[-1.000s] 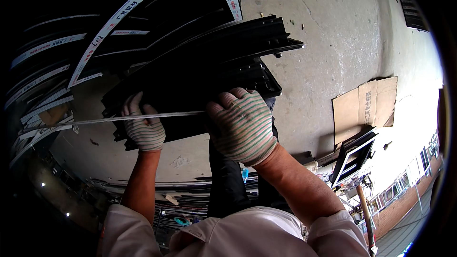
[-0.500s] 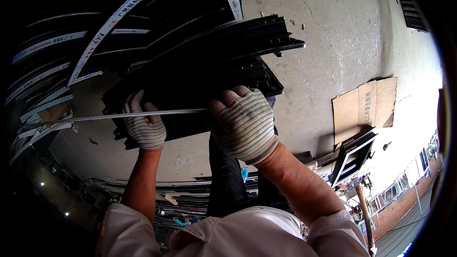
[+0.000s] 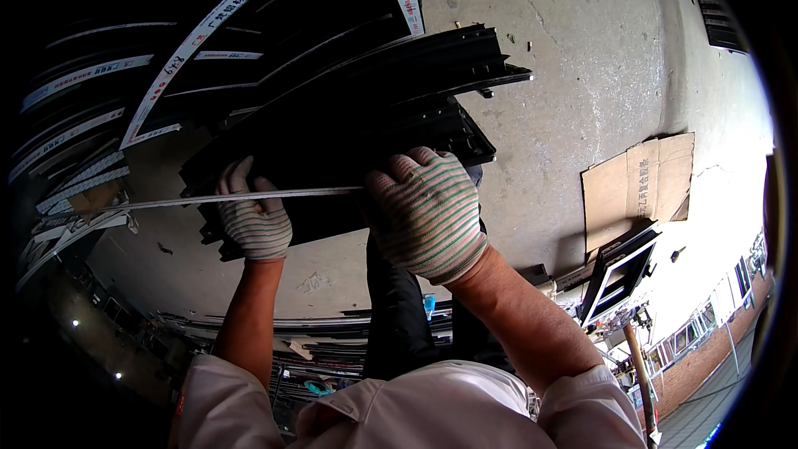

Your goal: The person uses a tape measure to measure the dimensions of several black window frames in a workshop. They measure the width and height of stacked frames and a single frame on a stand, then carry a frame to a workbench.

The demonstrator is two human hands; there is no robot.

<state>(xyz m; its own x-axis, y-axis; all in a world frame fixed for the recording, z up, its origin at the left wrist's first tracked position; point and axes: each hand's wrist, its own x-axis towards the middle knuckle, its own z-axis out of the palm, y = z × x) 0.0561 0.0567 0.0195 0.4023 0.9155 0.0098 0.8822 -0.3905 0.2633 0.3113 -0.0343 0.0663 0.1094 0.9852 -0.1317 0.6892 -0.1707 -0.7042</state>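
Note:
A long, thin pale-grey strip (image 3: 320,193) runs sideways over a stack of black profiles (image 3: 349,129). My left hand (image 3: 256,220), in a striped knit glove, has it loosely between the thumb and the raised fingers. Its far left end trails off among the white-wrapped lengths. My right hand (image 3: 431,216), in a matching glove, is closed at the strip's right end. The fingertips and the end itself are hidden beneath that hand. Both hands are just over the near side of the black profiles, which are too dark to show much detail.
White-wrapped bars (image 3: 199,37) with printing lie at the upper left. On the concrete floor at the right are a flattened brown cardboard sheet (image 3: 636,187) and a small black-and-white frame (image 3: 619,274). Several long dark bars (image 3: 324,324) lie behind my legs.

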